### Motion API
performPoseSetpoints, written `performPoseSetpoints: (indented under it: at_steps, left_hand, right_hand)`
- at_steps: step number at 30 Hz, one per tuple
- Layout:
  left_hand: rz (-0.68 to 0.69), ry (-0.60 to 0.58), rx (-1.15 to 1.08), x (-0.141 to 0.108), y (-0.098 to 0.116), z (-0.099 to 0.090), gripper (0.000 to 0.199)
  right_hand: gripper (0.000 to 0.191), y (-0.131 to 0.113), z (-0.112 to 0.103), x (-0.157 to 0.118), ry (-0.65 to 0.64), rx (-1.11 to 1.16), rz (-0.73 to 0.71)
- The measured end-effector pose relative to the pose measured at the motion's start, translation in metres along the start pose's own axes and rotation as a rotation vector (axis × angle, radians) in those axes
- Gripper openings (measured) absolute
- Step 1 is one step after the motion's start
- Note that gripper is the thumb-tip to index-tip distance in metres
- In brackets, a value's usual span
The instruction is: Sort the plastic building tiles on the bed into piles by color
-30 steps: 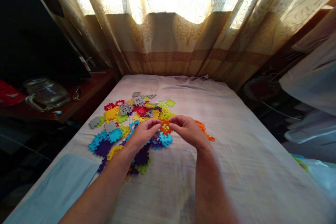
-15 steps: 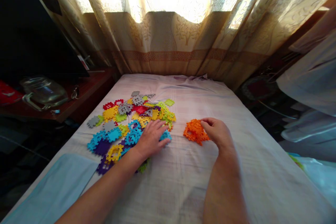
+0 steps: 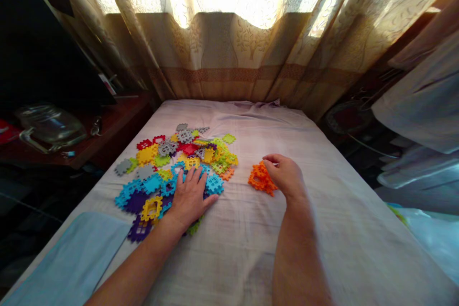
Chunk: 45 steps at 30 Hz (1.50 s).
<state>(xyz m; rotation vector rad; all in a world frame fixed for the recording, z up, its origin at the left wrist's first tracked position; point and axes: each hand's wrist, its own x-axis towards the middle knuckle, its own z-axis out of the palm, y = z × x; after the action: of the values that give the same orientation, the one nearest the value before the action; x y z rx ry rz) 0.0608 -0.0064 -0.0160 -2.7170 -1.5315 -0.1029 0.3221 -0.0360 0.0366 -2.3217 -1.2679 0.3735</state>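
Note:
My left hand [image 3: 190, 198], fingers spread, lies palm down over blue interlocking plastic tiles [image 3: 214, 183] at the near side of a colourful heap. Beneath and beside it are dark purple tiles [image 3: 138, 202] and a yellow window-frame tile [image 3: 152, 208]. To the right, my right hand [image 3: 286, 175] is closed at the upper edge of a small cluster of orange interlocking tiles [image 3: 261, 179], thumb and forefinger pinching an edge. The hand hides part of that cluster. Farther back in the heap lie red, grey, lime-green and yellow tiles [image 3: 146, 155].
The heap rests on a bed with a pale sheet [image 3: 337, 229]. A folded light-blue cloth [image 3: 79, 248] lies at the near left. On a dark red cabinet [image 3: 125, 122] stands a glass jug [image 3: 53, 126]. Curtains [image 3: 215, 48] hang behind; clothes [image 3: 423, 100] hang at the right.
My left hand has moved left and toward me over the heap, uncovering blue tiles at its right. My right hand stays at the orange cluster, shifted slightly left in view.

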Motion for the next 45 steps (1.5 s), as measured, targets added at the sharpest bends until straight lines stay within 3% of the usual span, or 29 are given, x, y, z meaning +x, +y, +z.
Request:
performPoseSetpoints:
  at_steps: [4,8,16,22,26,35,40,45]
  left_hand:
    - [-0.038,0.023,0.001,-0.007,-0.004,0.004,0.065]
    - [-0.053,0.072,-0.026,-0.010,-0.005,0.011,0.064]
    - [-0.048,0.119,-0.043,-0.012,-0.005,0.014,0.056]
    - [-0.044,0.141,-0.067,-0.012,-0.005,0.016,0.057]
    - [-0.048,0.141,-0.081,-0.012,-0.006,0.018,0.059]
    - [-0.038,0.175,-0.064,-0.013,-0.006,0.020,0.057]
    - [-0.036,0.189,-0.057,-0.013,-0.007,0.022,0.057]
    - [-0.044,0.180,-0.075,-0.013,-0.007,0.022,0.056]
  right_hand:
    - [0.028,-0.032,0.011,-0.013,-0.174,-0.067,-0.119]
    - [0.028,-0.054,0.028,-0.023,-0.263,-0.172,-0.185]
    - [0.027,-0.066,0.059,-0.028,-0.276,-0.311,-0.220]
    - [0.025,-0.068,0.066,-0.028,-0.270,-0.323,-0.215]
    - [0.030,-0.065,0.057,-0.029,-0.283,-0.325,-0.218]
    - [0.027,-0.054,0.006,-0.031,-0.329,-0.335,-0.149]
    - [0.029,-0.031,-0.012,-0.022,-0.303,-0.306,-0.043]
    - [0.032,-0.001,-0.017,-0.013,-0.204,-0.306,0.044]
